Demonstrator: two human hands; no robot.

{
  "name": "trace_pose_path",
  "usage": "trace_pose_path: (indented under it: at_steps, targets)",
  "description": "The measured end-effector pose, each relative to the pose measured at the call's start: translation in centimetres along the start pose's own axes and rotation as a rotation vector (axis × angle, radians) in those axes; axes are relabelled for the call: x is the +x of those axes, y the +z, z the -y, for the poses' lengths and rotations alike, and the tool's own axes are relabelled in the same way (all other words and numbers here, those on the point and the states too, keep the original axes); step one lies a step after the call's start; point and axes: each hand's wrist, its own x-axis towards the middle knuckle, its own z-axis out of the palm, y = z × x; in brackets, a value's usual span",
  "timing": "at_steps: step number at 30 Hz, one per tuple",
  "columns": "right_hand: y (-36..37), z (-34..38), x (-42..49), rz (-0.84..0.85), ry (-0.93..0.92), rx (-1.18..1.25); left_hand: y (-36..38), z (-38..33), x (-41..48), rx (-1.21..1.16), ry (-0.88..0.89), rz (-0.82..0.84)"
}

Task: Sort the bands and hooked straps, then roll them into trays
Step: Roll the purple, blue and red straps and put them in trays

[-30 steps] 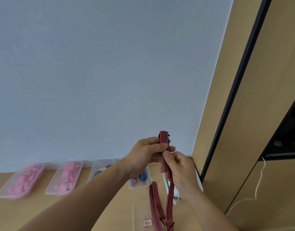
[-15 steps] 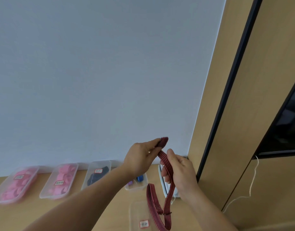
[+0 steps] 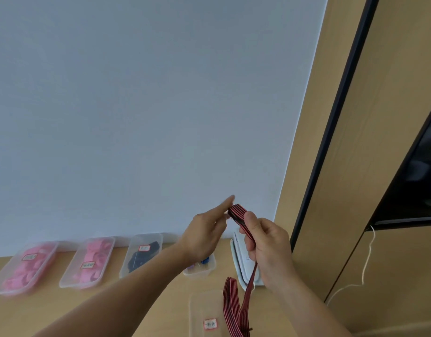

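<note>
We hold the red-and-black striped strap (image 3: 230,305) at lower centre. Our right hand (image 3: 268,249) is clamped on it just below its rolled top end, and the rest hangs over a clear labelled tray (image 3: 197,310). Our left hand (image 3: 204,237) points its forefinger past the roll; whether it grips the strap we cannot tell. Four trays line the wall at lower left, two holding pink bands (image 3: 90,259).
</note>
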Motion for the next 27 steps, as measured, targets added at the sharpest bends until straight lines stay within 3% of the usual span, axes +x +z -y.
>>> trace_pose_path:
  at_steps: [2, 3, 5, 9, 16, 22, 24, 27]
  targets:
    - [0.0, -0.3, -0.1, -0.007, -0.05, -0.037, -0.2, -1.4, 0.1, -0.491, -0.387, 0.084]
    - [0.0, -0.6, -0.1, -0.007, -0.061, -0.053, -0.3, -1.7, 0.2, -0.623, -0.471, 0.137]
    - [-0.1, -1.1, -0.2, -0.006, -0.072, -0.069, -0.4, -2.4, 0.4, -0.673, -0.468, 0.199]
    - [0.0, -1.8, 0.0, 0.03, -0.046, -0.099, -0.9, -2.9, 0.7, -0.669, -0.401, 0.068]
    - [0.3, -1.8, 0.1, 0.069, 0.119, -0.073, -1.5, -3.3, 0.6, -0.185, -0.065, -0.014]
    - [0.3, -0.6, -0.1, 0.13, 0.124, -0.01, -1.5, -2.1, -0.3, 0.497, 0.433, -0.264]
    - [0.4, -0.2, 0.0, 0.133, 0.111, -0.017, -1.1, -1.8, -0.4, 0.629, 0.608, -0.283]
    - [0.5, -0.2, 0.0, 0.122, 0.093, -0.029, -1.1, -0.9, -0.2, 0.695, 0.708, -0.293]
